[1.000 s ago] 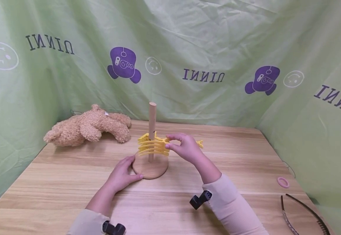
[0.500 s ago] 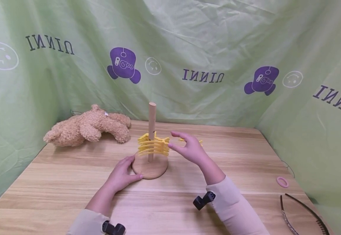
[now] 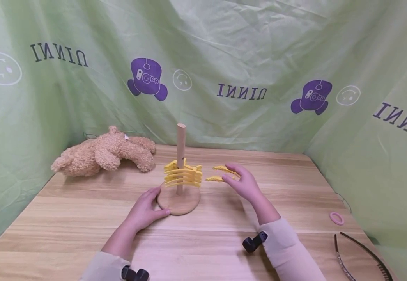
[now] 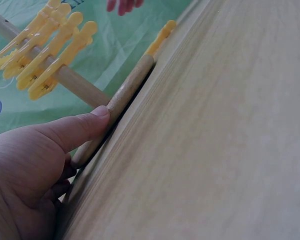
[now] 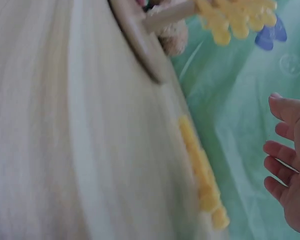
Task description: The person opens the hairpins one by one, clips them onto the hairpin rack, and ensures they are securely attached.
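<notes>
One wooden stand, upright on your tabletop (image 3: 84, 222): round base (image 3: 179, 203), plain post (image 3: 181, 142) rising from its middle. Left of your two hands: your left hand (image 3: 145, 210), holding the base by its left side, thumb on the near rim, fingers round the far part of that side. Your right hand (image 3: 243, 182): wide, thumb parted from loosely bent fingers, raised above the tabletop to the right of the stand. Yellow clips (image 3: 184, 177), four by the left wrist view, set one above another on the post, about midway up, clear of the base, their prongs to either side of it. Loose yellow pieces (image 3: 215, 178), lying on the tabletop right of the stand, near and partly behind your right hand in the head view, apart from it in the right wrist view; whether one clip or more, you cannot tell. One plush toy (image 3: 107, 154), light brown, with a white tag, lying at the far left. One pink ring (image 3: 337, 218), flat near the right edge. One dark headband (image 3: 379, 259), nearer you at the right, cut off by the frame. Two black wrist cameras (image 3: 254, 242), one at each pale sleeve (image 3: 291, 249). Green cloth (image 3: 203, 39), purple prints, reversed lettering, hung behind and at both sides.
</notes>
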The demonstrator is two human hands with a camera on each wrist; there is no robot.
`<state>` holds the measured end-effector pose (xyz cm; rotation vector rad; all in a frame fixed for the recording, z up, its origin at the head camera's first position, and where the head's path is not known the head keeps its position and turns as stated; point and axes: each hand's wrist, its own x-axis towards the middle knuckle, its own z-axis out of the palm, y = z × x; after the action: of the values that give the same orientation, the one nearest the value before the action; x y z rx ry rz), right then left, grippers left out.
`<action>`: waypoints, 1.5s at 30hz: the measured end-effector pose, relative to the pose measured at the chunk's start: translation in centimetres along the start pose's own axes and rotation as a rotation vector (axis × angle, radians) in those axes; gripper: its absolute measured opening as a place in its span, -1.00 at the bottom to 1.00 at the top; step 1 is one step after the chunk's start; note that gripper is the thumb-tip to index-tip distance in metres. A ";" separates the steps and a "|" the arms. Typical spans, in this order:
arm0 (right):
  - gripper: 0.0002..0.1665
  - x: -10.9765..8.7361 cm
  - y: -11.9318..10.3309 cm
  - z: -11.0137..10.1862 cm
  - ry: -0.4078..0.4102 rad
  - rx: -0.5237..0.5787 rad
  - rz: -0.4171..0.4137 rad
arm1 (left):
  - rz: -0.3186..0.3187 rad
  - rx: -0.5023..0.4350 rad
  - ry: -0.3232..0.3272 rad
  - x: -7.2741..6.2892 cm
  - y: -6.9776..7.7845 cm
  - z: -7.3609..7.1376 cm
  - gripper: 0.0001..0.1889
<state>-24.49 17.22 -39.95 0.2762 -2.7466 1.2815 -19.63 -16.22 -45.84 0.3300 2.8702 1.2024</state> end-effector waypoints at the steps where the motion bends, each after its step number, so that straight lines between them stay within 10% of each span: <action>1: -0.37 0.0 0.5 0.0 -0.001 -0.005 0.017 | 0.001 0.000 0.001 0.0 0.0 0.0 0.00; 19: -0.22 0.7 5.7 0.4 -0.101 -0.125 0.098 | 0.012 -0.003 0.014 -0.1 -0.2 0.3 0.00; 45: -0.43 1.3 6.5 0.4 -0.102 -0.149 0.113 | 0.023 0.012 0.018 0.1 -0.2 0.2 -0.03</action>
<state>-27.09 20.82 -44.88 0.1818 -2.9646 1.1075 -19.73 -16.20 -46.08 0.3555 2.8976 1.1981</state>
